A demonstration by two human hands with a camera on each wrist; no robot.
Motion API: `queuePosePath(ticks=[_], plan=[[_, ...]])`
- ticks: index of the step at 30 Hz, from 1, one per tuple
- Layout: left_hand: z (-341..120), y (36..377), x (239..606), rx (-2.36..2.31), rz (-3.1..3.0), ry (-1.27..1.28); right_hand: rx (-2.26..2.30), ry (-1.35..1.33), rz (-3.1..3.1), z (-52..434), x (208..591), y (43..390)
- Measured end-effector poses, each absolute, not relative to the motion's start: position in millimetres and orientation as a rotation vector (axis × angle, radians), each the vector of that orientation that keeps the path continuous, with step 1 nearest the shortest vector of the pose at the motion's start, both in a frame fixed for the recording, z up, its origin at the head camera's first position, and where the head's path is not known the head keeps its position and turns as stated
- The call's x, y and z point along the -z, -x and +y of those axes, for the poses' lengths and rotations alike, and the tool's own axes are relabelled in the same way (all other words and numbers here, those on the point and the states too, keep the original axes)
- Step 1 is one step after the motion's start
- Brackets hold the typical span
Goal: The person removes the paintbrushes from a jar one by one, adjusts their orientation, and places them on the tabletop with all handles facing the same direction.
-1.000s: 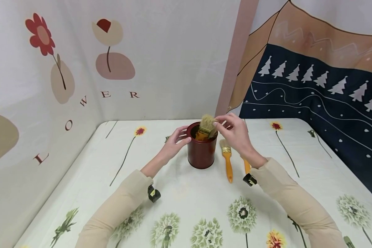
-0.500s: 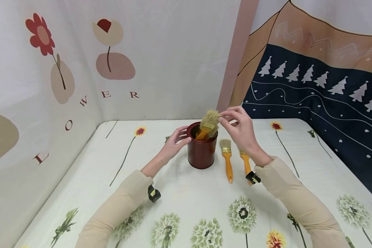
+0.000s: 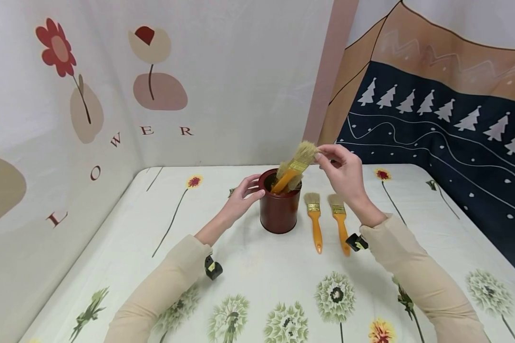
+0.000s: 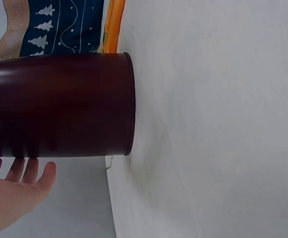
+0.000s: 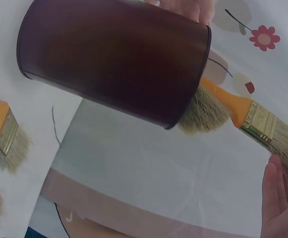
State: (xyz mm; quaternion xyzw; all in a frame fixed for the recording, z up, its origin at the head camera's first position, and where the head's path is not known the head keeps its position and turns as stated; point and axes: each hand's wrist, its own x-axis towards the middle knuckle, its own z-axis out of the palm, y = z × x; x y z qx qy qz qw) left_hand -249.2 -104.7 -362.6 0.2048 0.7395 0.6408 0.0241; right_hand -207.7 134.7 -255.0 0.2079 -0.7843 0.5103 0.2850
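A dark red can (image 3: 278,214) stands upright at the middle of the table. My left hand (image 3: 240,196) grips its upper left side, thumb at the near rim. Pinched by the bristles in my right hand (image 3: 341,171) is a paintbrush (image 3: 299,165) with an orange handle and gold ferrule. It leans up and right out of the can, its handle end hidden inside. Bristles of another paintbrush (image 5: 203,115) poke out of the can beneath it. On the cloth right of the can lie two more paintbrushes, a nearer one (image 3: 315,221) and a farther one (image 3: 340,221), bristles pointing away.
A white flower-printed cloth (image 3: 257,267) covers the table. Behind it hangs a pale printed curtain (image 3: 236,71), with a dark blue tree-printed cloth (image 3: 390,128) at the right. A small black camera is strapped at each wrist.
My right hand has moved up and right, drawing the paintbrush farther out of the can and tilting it rightward. The left hand and can stay put. The farther paintbrush on the cloth is now uncovered.
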Motion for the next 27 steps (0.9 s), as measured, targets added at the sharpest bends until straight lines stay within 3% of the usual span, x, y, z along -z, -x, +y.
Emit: queuePosePath(ticks=[9,27], plan=[[-105,249,362,-1.978,2.288,-0.611,-1.427,-0.511,-2.001,156,264,232],[-104,249,361,-1.998,2.270,-0.615,-1.644,-0.435,-1.741,183,251,233]])
